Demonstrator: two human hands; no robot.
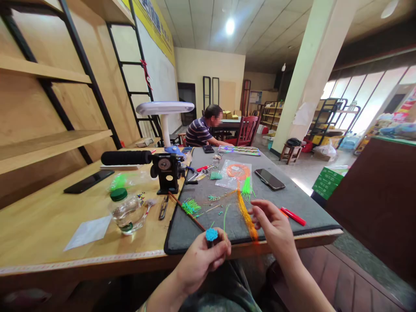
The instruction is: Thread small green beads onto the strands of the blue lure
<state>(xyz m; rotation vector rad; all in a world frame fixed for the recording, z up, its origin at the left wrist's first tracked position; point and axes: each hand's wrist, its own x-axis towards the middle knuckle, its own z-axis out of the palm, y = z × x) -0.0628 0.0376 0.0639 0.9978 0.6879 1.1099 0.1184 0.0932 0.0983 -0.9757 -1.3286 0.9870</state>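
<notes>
My left hand (198, 262) is clamped around a dark stub topped with a blue bristle tuft (211, 234), held upright just above the bench (39, 225) edge, its long axis pointing up. My right hand (271, 223) is curled just beside orange strands (247, 216); I can't tell whether it grips them. A red marker (293, 216) and a phone (269, 179) lie on the grey mat (195, 234). The yellow banner (152, 21) lettering is too small to read.
</notes>
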